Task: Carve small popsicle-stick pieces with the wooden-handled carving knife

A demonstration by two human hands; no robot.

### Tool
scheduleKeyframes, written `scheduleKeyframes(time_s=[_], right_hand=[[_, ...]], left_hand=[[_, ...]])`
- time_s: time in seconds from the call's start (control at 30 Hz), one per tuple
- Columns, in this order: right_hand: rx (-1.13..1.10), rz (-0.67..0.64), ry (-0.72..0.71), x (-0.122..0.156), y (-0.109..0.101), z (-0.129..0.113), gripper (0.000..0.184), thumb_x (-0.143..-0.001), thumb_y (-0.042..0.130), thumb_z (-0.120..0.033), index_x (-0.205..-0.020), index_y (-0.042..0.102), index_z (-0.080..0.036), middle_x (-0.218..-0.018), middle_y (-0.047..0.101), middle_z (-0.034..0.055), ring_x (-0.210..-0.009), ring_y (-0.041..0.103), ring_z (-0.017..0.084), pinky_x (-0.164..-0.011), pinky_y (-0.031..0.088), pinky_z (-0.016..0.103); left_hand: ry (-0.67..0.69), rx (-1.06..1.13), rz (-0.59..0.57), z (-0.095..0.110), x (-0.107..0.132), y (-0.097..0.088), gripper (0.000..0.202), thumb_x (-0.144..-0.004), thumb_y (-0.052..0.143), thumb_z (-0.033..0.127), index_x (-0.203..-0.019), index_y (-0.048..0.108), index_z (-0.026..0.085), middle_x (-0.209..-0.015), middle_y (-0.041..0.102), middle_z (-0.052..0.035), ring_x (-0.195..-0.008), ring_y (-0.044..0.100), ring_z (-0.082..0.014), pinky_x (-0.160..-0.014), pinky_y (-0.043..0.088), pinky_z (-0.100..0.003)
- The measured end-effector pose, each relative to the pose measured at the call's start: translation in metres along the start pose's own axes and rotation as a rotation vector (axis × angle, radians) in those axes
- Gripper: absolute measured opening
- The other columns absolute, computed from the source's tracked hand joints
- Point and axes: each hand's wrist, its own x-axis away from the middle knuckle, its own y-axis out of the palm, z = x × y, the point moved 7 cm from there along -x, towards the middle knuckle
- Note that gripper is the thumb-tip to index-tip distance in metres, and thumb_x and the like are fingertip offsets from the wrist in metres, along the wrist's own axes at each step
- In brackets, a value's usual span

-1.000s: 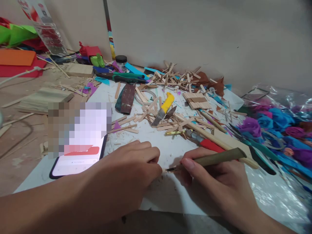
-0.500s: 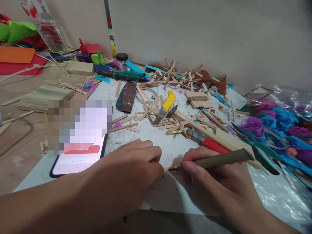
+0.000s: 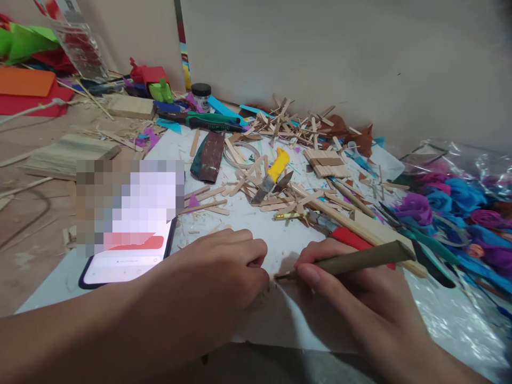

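My right hand (image 3: 344,288) grips a carving tool (image 3: 360,258) by its thick olive-brown handle, like a pen. Its thin dark tip points left and touches or nearly touches a small pale wooden piece (image 3: 272,277). That piece pokes out from the closed fingers of my left hand (image 3: 232,266), which rests low over the white sheet (image 3: 280,242); most of it is hidden. Left of that hand lies a phone (image 3: 132,269) with its screen lit, partly pixelated. Beyond both hands is a utility knife (image 3: 276,168) with a yellow handle, among loose craft sticks (image 3: 240,184).
A heap of craft sticks (image 3: 284,125) lies against the back wall. Green-handled pliers (image 3: 428,250), a wooden strip (image 3: 360,229) and purple and blue paper flowers (image 3: 416,208) crowd the right. Wood blocks (image 3: 68,152) and a black-lidded jar (image 3: 201,96) stand left and back.
The carving tool's tip has shifted very slightly left, and more of its dark end shows beside the wooden piece. My left hand stays almost still.
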Motion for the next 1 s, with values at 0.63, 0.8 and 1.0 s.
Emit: scheduleKeyframes(time_s=[0.63, 0.8, 1.0], right_hand=[[0.038, 0.023, -0.047, 0.001, -0.002, 0.001, 0.021, -0.109, 0.075, -0.027, -0.091, 0.082, -0.032, -0.080, 0.080, -0.0048, -0.068, 0.075, 0.013, -0.062, 0.057, 0.018], [0.053, -0.038, -0.062, 0.000, 0.001, -0.007, 0.023, -0.110, 0.070, -0.024, -0.090, 0.080, -0.030, -0.079, 0.079, -0.0033, -0.067, 0.074, 0.014, -0.057, 0.057, 0.019], [0.043, -0.073, -0.013, -0.004, 0.006, -0.008, 0.028, -0.110, 0.073, -0.031, -0.084, 0.080, -0.027, -0.074, 0.077, -0.0001, -0.063, 0.071, 0.017, -0.056, 0.054, 0.026]], left_hand=[[-0.037, 0.023, 0.009, 0.000, 0.000, -0.002, 0.026, -0.082, 0.080, -0.003, -0.085, 0.072, 0.021, -0.089, 0.066, 0.0008, -0.083, 0.056, -0.0213, -0.075, 0.040, -0.040], [-0.021, 0.027, -0.008, 0.001, 0.001, -0.001, 0.025, -0.083, 0.089, 0.001, -0.086, 0.074, 0.021, -0.088, 0.067, 0.0010, -0.084, 0.057, -0.0215, -0.075, 0.042, -0.038], [-0.046, 0.103, 0.017, -0.003, 0.001, -0.003, 0.026, -0.087, 0.077, -0.005, -0.088, 0.073, 0.021, -0.092, 0.066, -0.0001, -0.084, 0.057, -0.0213, -0.073, 0.040, -0.037]])
